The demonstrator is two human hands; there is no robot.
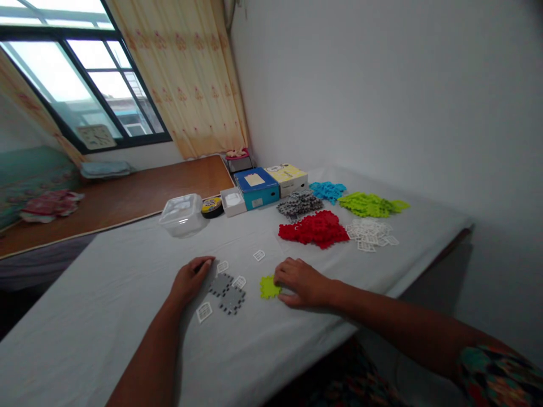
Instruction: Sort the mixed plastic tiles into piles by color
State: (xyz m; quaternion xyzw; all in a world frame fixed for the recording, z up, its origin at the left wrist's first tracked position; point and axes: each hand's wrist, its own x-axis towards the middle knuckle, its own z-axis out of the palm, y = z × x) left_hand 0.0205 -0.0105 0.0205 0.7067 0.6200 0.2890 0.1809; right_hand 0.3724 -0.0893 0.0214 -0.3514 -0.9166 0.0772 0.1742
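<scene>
My right hand grips the right edge of a lime-green interlocking tile, its fingers curled over the edge, with the tile at the tabletop. My left hand rests on the cloth, its index finger stretched toward a small white window piece; no object shows in it. Between the hands lie two grey interlocking tiles set corner to corner. Another white window piece lies beside them, one more sits nearer me, and a further white piece lies farther off.
Across the table are piles of red tiles, grey tiles, blue tiles, green tiles and white window pieces. Behind stand a clear plastic tub, a round black-and-yellow tin, a blue box and a yellow-white box.
</scene>
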